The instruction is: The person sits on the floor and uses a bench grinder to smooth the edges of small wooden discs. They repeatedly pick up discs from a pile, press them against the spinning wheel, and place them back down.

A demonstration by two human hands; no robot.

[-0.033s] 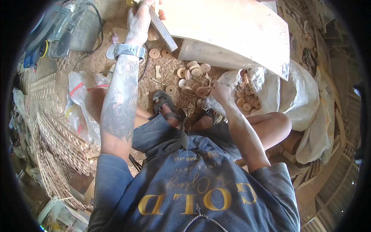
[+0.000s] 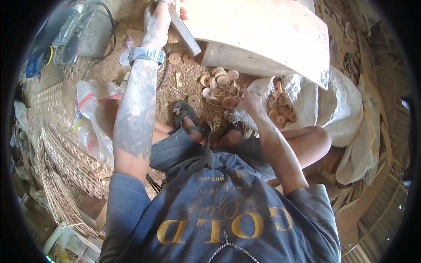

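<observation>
Beside the curved pale board, my left hand (image 2: 157,24) is closed around the upper part of a grey bar (image 2: 186,35); some fingertips show past its far side, and the top edge of the picture cuts the hand off. Low over the ground, my right hand (image 2: 253,101) has its fingers curled at the right edge of a heap of round wooden discs (image 2: 228,103) with centre holes. What lies between those fingertips is too small to make out. Right next to this hand is the mouth of a white woven sack (image 2: 340,103), with more wooden discs (image 2: 280,119) inside.
The broad curved board (image 2: 263,33) overhangs the heap. Single discs (image 2: 174,58) lie on the chip-covered ground (image 2: 175,90). A dusty machine (image 2: 87,37) with a cable stands at the far left, above a clear plastic bag (image 2: 90,105). My sandalled foot (image 2: 184,114) is near the heap.
My right hand has shifted very slightly to the right at the heap's edge, and its fingers have moved a little. The left hand stays at the bar.
</observation>
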